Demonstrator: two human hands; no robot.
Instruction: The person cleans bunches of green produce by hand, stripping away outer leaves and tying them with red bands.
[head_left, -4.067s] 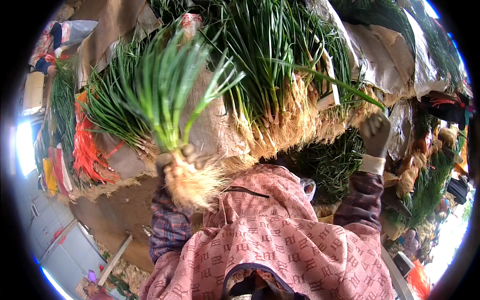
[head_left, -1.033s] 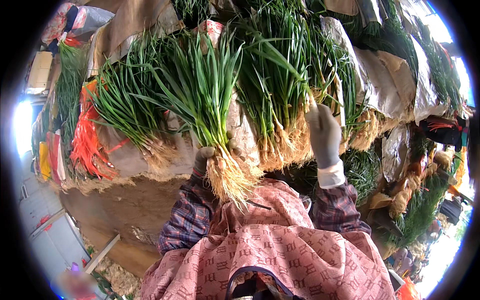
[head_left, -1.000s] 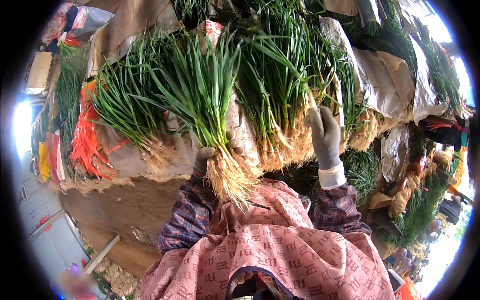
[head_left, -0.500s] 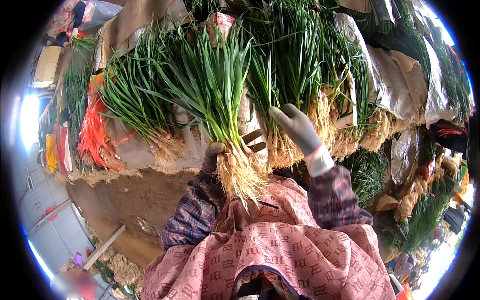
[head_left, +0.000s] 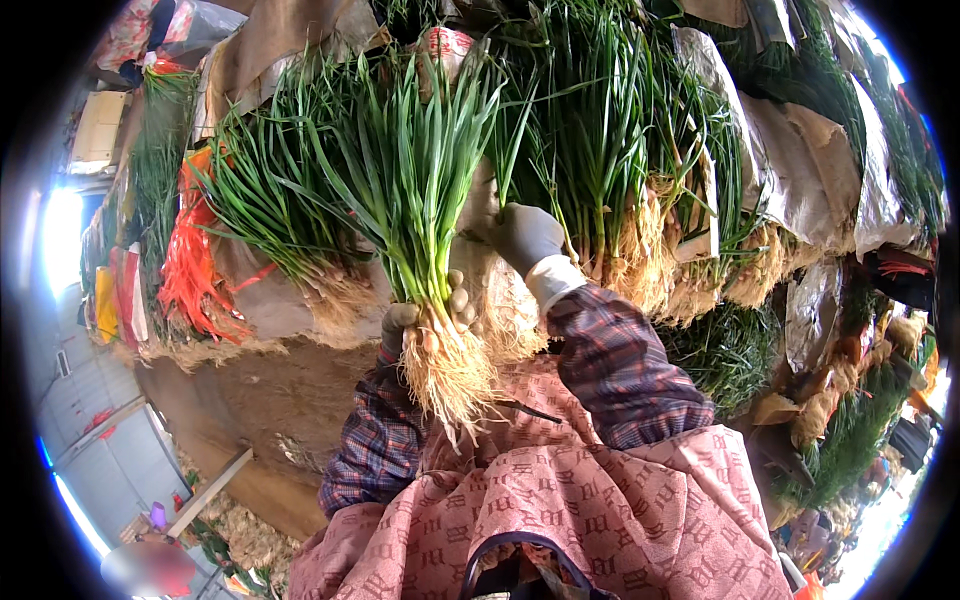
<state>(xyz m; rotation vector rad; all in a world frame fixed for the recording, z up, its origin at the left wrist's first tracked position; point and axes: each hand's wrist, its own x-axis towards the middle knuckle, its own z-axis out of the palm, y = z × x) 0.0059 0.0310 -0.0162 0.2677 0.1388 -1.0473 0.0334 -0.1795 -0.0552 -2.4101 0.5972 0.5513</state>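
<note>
My left hand (head_left: 398,326) is wrapped round the base of a thick bunch of green garlic (head_left: 432,190). Its long flat leaves point away from me, and a beard of pale roots hangs toward my apron. Just right of that bunch, my right hand (head_left: 520,238) is closed at the foot of a thin green garlic stalk (head_left: 512,150); its fingertips are partly hidden. Both hands wear grey-and-white gloves. To the left lies a looser bunch of green garlic (head_left: 290,180); more rooted bunches (head_left: 610,150) lie to the right.
Orange-red plastic ties (head_left: 192,265) hang at the left of the bench. Brown sacking and clear plastic sheets (head_left: 800,150) lie among the greens at the right. A wooden board (head_left: 280,400) shows below the bench edge. My pink patterned apron (head_left: 540,500) covers my front.
My right hand has moved left and down, from an open reach to a closed grip beside the held bunch. My left hand has shifted slightly left and down with its bunch, now more upright.
</note>
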